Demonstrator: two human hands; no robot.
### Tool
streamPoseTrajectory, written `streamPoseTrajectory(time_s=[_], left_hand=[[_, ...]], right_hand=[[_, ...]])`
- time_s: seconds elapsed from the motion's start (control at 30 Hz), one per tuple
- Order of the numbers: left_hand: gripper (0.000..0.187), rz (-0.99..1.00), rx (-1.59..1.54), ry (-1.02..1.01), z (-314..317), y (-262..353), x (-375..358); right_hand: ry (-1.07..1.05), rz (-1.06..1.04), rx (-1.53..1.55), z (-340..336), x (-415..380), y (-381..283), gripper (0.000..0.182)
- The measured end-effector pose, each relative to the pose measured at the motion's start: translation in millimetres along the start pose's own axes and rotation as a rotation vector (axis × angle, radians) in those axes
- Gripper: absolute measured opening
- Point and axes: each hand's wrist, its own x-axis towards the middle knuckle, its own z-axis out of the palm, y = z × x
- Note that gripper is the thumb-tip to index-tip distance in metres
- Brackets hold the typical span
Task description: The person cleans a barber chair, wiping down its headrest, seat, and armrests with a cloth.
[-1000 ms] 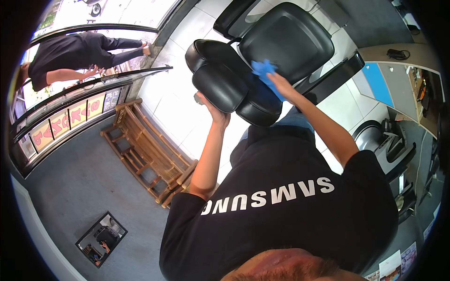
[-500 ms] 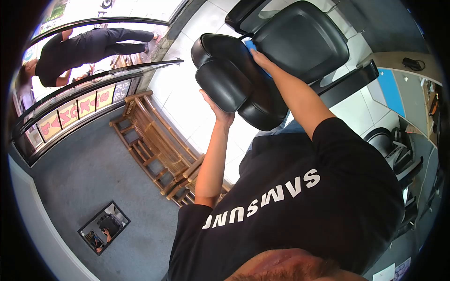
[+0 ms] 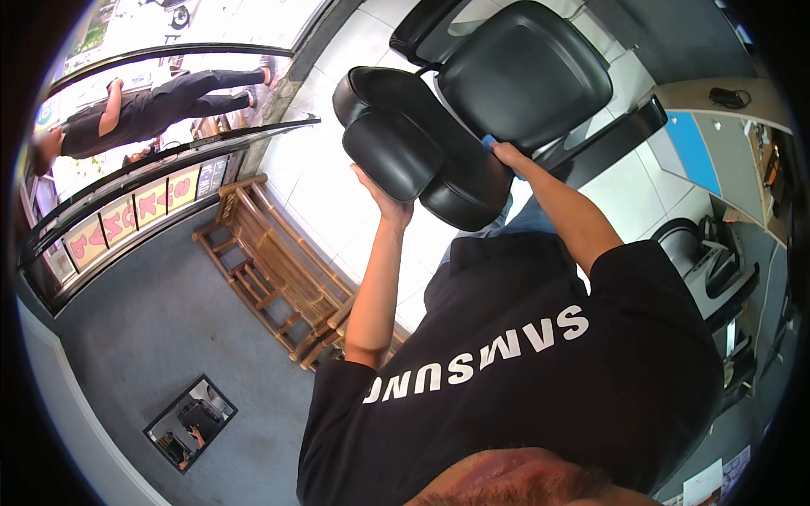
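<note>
At glossy blk backrest (image 3: 467,156): L fingers (image 3: 364,178) grasping rounded pad (image 3: 390,150); R fingers (image 3: 504,150) clenching blue cloth (image 3: 488,141).

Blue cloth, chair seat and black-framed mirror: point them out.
Blue cloth (image 3: 489,141), head view, on the small part showing past the fingertips.
Chair seat (image 3: 523,76), head view, on the middle of the black cushion.
Black-framed mirror (image 3: 189,423), head view, on the glass.
</note>
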Motion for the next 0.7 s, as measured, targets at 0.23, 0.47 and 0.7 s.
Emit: streamPoseTrajectory(time_s=[0.23, 0.47, 0.7], left_hand=[[0.093, 0.014, -0.013, -0.020, -3, 0, 1], [0.096, -0.002, -0.047, -0.067, -7, -5, 4], [0.099, 0.019, -0.054, -0.106, -6, -5, 3]], right_hand=[[0.354, -0.227, -0.023, 13, -106, -8, 0.060], [0.286, -0.311, 0.103, 34, -279, -41, 0.054], [0.171, -0.614, 0.247, 30, -277, -121, 0.050]])
